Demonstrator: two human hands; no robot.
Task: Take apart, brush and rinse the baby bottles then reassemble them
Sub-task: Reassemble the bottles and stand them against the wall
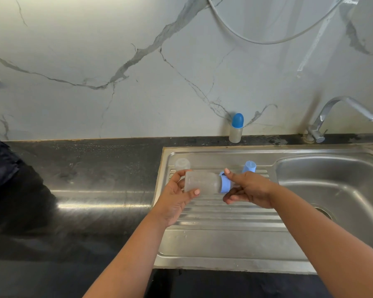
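A clear baby bottle (pixel 202 182) lies sideways in the air over the steel drainboard (pixel 213 237). My left hand (pixel 177 196) grips its body. My right hand (pixel 248 188) grips the light blue collar (pixel 225 184) at the bottle's neck, and the teat is hidden under the fingers. A light blue cap (pixel 249 167) lies on the drainboard behind my right hand. A small clear part (pixel 182 164) stands on the drainboard at its back left corner. A second bottle with a dark blue cap (pixel 236 127) stands upright against the wall.
The sink basin (pixel 332 190) with its drain lies to the right, and a chrome tap (pixel 340 112) stands behind it. Black countertop (pixel 84 168) stretches left. A dark cloth (pixel 0 166) sits at the far left. A grey hose (pixel 267 37) hangs on the marble wall.
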